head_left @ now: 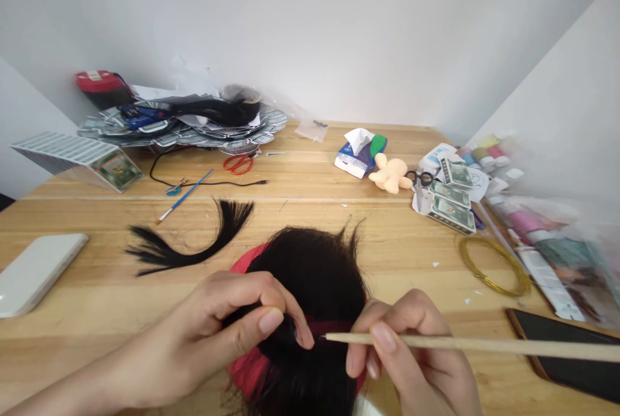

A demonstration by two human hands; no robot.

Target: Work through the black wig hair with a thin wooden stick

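Observation:
A mass of black wig hair [310, 267] sits on a red cap [245, 367] at the near middle of the wooden table. My left hand [227, 332] pinches a lock of that hair between thumb and fingers. My right hand [402, 351] grips a long thin wooden stick [465, 343], and its pointed tip touches the hair beside my left fingertips. A dark red band [329, 327] crosses the hair between my hands. To the left, a separate curved bundle of black hair [184, 249] lies on the table, out of reach of my fingers.
Around the wooden table [402, 254] lie a white phone-like slab [39, 274], a black phone [562, 351], a gold wire coil [494, 267], red scissors [238, 164], a paintbrush [184, 195], a tissue pack [356, 154], a plush toy [390, 174], printed cards [450, 209] and paint tubes.

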